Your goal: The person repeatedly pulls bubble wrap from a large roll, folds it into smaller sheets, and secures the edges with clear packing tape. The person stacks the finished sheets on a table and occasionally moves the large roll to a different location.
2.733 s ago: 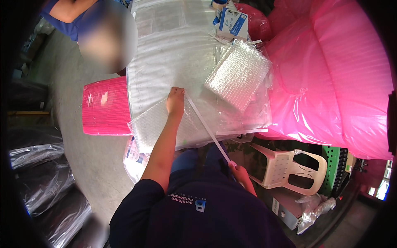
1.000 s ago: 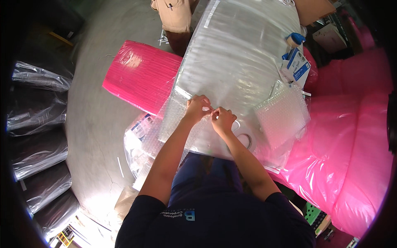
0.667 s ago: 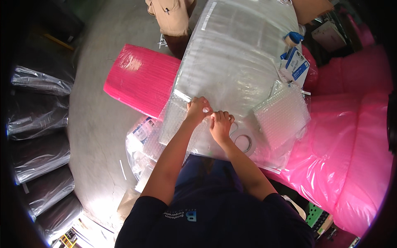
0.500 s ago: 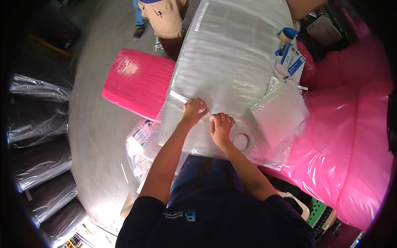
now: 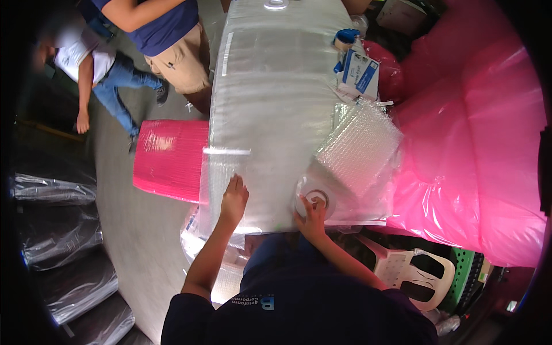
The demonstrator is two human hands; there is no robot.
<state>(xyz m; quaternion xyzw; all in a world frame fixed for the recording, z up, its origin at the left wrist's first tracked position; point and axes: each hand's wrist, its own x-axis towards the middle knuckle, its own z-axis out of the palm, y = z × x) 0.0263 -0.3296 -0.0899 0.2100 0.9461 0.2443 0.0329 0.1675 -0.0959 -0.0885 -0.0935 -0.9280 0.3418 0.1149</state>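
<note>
My left hand [image 5: 234, 201] rests flat on clear bubble wrap [image 5: 215, 184] at the near left of the plastic-covered table [image 5: 276, 103], fingers stretched out and holding nothing. A white strip of tape [image 5: 227, 151] lies just beyond it, and another white strip [image 5: 228, 54] lies farther up the left side. To the right, my right hand [image 5: 313, 223] has its fingers curled into the ring of a wide, pale roll of tape [image 5: 329, 208], with the thumb at its left edge. Beyond the roll lies a bubble wrap pouch [image 5: 362, 149].
A pink wrapped block [image 5: 172, 161] adjoins the table's left side; large pink plastic-wrapped bundles [image 5: 460, 144] fill the right. A tape dispenser [image 5: 345, 39] and blue-white box [image 5: 361, 73] sit far right. Two people [image 5: 172, 57] stand far left. A beige chair [image 5: 422, 276] is near right.
My hands have moved apart; the left now lies flat, while the right has gone to the roll of tape. The view has shifted, and another person shows more fully at far left.
</note>
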